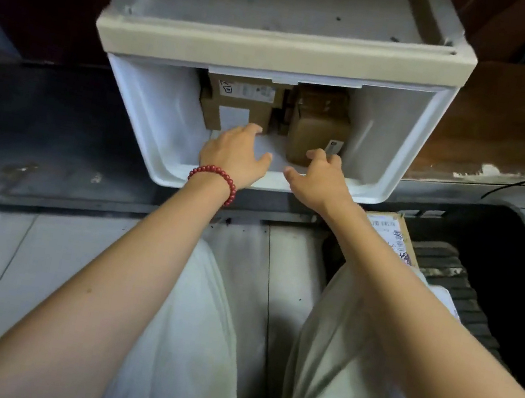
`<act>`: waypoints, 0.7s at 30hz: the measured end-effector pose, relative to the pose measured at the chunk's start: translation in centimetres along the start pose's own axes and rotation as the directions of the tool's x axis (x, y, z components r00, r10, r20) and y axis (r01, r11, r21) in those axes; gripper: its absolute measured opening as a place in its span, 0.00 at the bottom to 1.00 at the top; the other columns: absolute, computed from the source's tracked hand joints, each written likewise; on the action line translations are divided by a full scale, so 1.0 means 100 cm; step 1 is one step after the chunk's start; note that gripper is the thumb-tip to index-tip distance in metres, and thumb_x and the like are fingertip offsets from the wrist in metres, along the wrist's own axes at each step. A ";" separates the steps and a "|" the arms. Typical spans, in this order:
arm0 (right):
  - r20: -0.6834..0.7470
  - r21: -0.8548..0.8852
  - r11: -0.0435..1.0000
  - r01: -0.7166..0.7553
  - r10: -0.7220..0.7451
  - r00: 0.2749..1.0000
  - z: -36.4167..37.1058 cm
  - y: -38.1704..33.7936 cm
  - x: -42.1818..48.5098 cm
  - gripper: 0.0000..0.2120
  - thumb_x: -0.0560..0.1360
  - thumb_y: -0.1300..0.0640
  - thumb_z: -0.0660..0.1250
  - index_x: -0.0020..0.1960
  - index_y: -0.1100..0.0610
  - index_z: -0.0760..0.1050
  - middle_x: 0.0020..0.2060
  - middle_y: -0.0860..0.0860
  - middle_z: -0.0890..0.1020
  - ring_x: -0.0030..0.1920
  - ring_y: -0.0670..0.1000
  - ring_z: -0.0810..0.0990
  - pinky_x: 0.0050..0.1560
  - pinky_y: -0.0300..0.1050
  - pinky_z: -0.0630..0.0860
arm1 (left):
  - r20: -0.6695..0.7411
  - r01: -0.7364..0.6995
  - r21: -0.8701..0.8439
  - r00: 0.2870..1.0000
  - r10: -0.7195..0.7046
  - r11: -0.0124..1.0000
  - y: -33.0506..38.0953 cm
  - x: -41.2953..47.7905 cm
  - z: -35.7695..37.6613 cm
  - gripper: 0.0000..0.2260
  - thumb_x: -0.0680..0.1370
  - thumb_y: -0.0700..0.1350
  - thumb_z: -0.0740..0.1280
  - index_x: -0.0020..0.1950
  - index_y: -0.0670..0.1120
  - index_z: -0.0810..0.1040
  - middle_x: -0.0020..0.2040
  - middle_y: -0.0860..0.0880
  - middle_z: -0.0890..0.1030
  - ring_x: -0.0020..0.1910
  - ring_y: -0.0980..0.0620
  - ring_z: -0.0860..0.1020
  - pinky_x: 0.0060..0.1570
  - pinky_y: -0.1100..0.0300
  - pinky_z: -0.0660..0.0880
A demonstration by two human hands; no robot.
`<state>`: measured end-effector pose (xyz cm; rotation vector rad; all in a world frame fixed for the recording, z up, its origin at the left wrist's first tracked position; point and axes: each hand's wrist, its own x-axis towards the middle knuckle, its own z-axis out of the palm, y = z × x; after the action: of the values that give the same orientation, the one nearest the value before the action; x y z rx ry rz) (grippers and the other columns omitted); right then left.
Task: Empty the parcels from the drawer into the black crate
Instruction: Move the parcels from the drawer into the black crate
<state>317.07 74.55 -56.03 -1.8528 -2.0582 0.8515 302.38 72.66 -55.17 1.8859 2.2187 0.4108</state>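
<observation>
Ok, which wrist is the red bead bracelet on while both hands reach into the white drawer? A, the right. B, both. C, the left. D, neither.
C: the red bead bracelet circles the wrist of the left hand, while the right hand has a bare wrist.

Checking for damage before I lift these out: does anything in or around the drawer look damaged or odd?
The left parcel and the right parcel at the back of the drawer look intact. Only the wooden shelf right of the drawer stands out: its front edge is chipped, showing pale patches.
</observation>
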 end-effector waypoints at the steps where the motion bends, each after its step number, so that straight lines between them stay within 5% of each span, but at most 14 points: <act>1: -0.007 0.001 1.000 -0.028 0.028 1.000 0.000 0.001 0.013 0.28 0.79 0.47 0.61 0.74 0.59 0.58 0.72 0.58 0.58 0.70 0.59 0.66 0.67 0.51 0.66 | -0.004 -0.014 0.007 1.000 0.014 1.000 0.005 0.010 0.005 0.25 0.79 0.55 0.61 0.74 0.49 0.64 0.72 0.47 0.69 0.69 0.45 0.68 0.64 0.49 0.70; 6: -0.139 -0.032 0.994 -0.105 0.099 0.985 -0.005 0.007 0.072 0.31 0.79 0.48 0.60 0.75 0.62 0.53 0.74 0.61 0.53 0.73 0.61 0.59 0.69 0.53 0.62 | -0.059 -0.061 0.130 0.996 0.070 0.990 0.018 0.055 0.035 0.26 0.78 0.53 0.62 0.75 0.48 0.62 0.71 0.44 0.68 0.69 0.43 0.67 0.67 0.46 0.65; 12: -0.138 -0.102 0.987 -0.120 0.106 0.985 0.000 0.032 0.122 0.35 0.79 0.50 0.59 0.78 0.60 0.45 0.77 0.60 0.46 0.76 0.61 0.49 0.72 0.52 0.56 | 0.009 -0.062 0.114 0.998 0.062 0.992 0.015 0.103 0.069 0.29 0.78 0.52 0.63 0.76 0.51 0.56 0.72 0.45 0.66 0.70 0.43 0.65 0.68 0.46 0.64; 21: -0.262 0.091 0.992 -0.091 0.112 0.959 0.018 0.057 0.152 0.38 0.77 0.53 0.62 0.78 0.61 0.43 0.76 0.60 0.51 0.74 0.61 0.57 0.72 0.49 0.57 | 0.137 0.020 0.052 0.990 -0.027 0.998 -0.007 0.127 0.099 0.33 0.80 0.53 0.60 0.79 0.52 0.44 0.77 0.44 0.59 0.74 0.42 0.61 0.70 0.43 0.62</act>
<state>318.30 88.85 -63.73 -1.9259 -1.7564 0.6538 302.89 85.86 -64.36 1.8507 2.1782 0.2158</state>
